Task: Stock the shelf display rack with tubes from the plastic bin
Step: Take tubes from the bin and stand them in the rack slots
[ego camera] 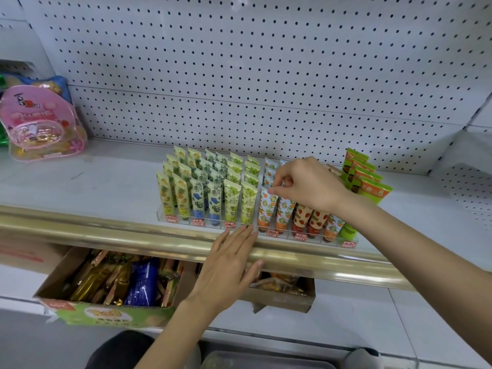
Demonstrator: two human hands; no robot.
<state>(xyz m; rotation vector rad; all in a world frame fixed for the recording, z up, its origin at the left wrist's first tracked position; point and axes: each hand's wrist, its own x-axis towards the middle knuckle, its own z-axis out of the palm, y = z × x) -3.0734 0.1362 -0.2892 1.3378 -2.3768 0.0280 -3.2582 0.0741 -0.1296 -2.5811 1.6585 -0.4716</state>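
Observation:
A clear display rack stands on the white shelf, filled with rows of upright patterned tubes: yellow, blue, green, orange and strawberry ones. My right hand is over the orange-print rows, its fingertips pinched on the top edge of an orange-print tube standing in the front of the rack. My left hand is flat with fingers apart, its fingertips touching the rack's front edge near the green tubes. The rim of a grey plastic bin shows at the bottom edge; its contents are hidden.
Bright green tubes stand at the rack's right end. A pink bag of sweets sits at the shelf's left. Below the gold shelf rail, a cardboard box of snack packets juts out. Pegboard backs the shelf.

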